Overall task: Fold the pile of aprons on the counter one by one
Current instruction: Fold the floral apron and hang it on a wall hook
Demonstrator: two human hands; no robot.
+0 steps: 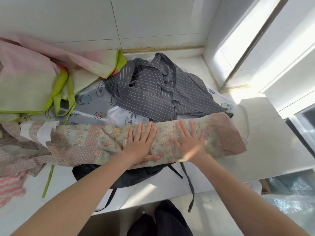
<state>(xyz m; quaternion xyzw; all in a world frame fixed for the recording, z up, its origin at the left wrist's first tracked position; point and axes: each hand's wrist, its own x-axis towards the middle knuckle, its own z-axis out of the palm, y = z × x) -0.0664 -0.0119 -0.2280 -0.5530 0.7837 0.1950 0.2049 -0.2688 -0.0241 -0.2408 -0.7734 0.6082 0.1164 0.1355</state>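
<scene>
- Pressing down on the floral apron (109, 142), the left hand (141, 147) and right hand (189, 140) lie flat side by side, fingers straight and spread, gripping nothing.
- Under both palms the floral apron forms a long folded band across the table (265, 133); its far-left end, well beyond the left hand, looks rumpled, with white lining turned out.
- Just past the fingertips lies the grey striped apron (153, 92), crumpled on a printed apron (95, 106); further left sits the pink and green apron (34, 79).
- Beneath the wrists, a black apron (129, 174) sticks out from under the band, its straps hanging over the table's near edge.
- Risks, as I judge them: smoothing outward could drag the black apron along, since it lies trapped beneath; the rumpled left end may set a crooked crease if folded over unstraightened; dangling straps could pull cloth off the edge; loose green ties near the left hand may get caught in the next fold.
</scene>
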